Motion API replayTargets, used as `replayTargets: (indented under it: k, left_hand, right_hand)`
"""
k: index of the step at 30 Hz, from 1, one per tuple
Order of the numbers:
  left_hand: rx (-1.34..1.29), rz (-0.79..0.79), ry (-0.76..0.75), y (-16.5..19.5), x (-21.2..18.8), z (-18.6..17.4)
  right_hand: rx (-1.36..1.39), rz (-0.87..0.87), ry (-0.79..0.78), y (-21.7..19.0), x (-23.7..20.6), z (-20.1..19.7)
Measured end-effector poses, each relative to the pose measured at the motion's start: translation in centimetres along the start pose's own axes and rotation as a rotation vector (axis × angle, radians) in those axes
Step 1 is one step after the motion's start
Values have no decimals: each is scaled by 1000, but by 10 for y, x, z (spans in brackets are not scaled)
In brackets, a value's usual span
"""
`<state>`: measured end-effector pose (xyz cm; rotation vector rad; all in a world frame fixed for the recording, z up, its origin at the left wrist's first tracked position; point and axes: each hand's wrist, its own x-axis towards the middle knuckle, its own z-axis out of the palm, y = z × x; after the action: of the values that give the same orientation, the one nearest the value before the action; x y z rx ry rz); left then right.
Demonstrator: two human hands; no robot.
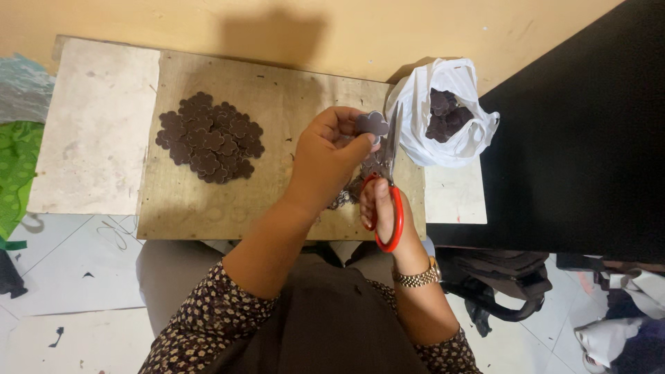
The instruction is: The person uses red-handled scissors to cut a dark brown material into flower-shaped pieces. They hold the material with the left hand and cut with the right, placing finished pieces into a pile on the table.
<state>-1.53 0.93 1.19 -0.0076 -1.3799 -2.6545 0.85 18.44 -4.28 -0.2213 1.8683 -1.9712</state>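
scissors (389,181) blades half-hidden, flower piece (373,124) pinched

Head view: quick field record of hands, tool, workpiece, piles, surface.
left hand: pinches a dark flower-shaped piece
right hand: grips red-handled scissors, blades at the piece's edge
pile: matching flower-shaped pieces, left on the wooden board
bag: white plastic, open, dark pieces inside, right of the board
wrist: metal watch on the right

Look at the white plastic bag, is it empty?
No, the white plastic bag sits open on the table with a heap of dark flower-shaped pieces showing inside it.
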Motion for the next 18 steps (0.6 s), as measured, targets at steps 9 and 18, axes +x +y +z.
replayTargets:
  k: [9, 18]
  left_hand:
    - [70, 45, 6, 6, -12, 11]
    - [329, 80, 77, -24, -1, -19]
  right_hand:
    - [-188, 88, 219, 31, 20, -7]
    - [-575, -294, 407, 81, 36, -32]
